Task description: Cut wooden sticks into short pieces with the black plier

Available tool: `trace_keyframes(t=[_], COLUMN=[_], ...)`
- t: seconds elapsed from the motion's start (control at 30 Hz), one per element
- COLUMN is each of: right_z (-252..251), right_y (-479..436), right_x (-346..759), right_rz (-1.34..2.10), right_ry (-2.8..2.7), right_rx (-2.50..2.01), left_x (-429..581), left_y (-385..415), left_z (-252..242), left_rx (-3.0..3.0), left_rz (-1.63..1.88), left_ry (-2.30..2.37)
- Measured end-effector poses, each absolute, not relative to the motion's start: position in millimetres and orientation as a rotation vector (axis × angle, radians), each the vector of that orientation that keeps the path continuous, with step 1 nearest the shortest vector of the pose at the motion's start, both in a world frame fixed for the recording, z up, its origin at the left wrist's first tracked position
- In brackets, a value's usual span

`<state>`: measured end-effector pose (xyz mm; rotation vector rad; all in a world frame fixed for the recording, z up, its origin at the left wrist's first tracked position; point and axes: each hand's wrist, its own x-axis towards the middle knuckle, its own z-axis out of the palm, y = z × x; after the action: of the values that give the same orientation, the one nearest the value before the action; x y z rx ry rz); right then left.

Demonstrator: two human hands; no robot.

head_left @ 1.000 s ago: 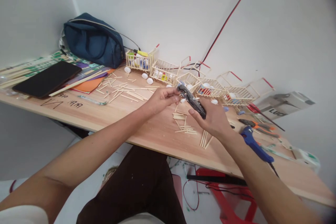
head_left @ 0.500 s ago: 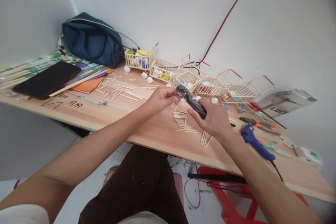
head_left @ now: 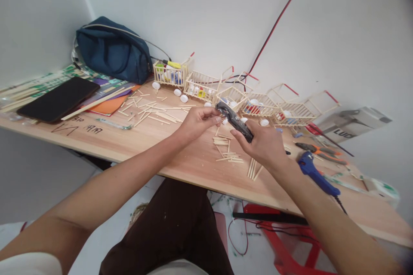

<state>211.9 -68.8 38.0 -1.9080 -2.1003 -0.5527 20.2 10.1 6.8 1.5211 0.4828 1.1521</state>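
Note:
My right hand (head_left: 266, 141) is wrapped round a black hand tool (head_left: 235, 121) with a thick, shiny body; its exact kind does not show. The tool's far end points up and left. There my left hand (head_left: 201, 121) is closed in a pinch, fingertips beside the tool's head, and whatever they hold is too small to make out. Below the hands lie short wooden sticks (head_left: 228, 154), with another small bundle (head_left: 253, 169) near my right wrist. Behind the tool stands a row of small carts (head_left: 230, 95) built from sticks, with white wheels.
A blue bag (head_left: 112, 51) sits at the back left, a dark phone (head_left: 58, 99) before it. Loose sticks (head_left: 151, 111) are scattered left of centre. A blue glue gun (head_left: 318, 176), orange-handled pliers (head_left: 322, 152) and a box (head_left: 351, 124) lie at the right.
The view has shifted very slightly. Both hands keep nearly the same pose, and the black tool has tilted a little between them.

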Motion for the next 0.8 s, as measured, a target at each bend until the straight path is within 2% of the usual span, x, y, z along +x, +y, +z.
trace_keyframes(t=[0.33,0.63,0.8], right_z=[39.3,29.3,27.5], right_y=[-63.5,-73.9,-71.8], right_x=[221.8,229.8,224.2], right_rz=[-0.436,-0.282,-0.296], right_ry=[-1.998,-1.971,-1.977], right_rx=[-2.051,-1.999,-1.961], left_x=[17.8,32.8,28.4], left_y=[15.1,5.8,17.8], left_z=[4.1,-9.4,-8.3], left_rx=[1.523,2.072,1.786], left_rz=[1.050,0.856,0.899], left_ry=[0.731,0.797,0.705])
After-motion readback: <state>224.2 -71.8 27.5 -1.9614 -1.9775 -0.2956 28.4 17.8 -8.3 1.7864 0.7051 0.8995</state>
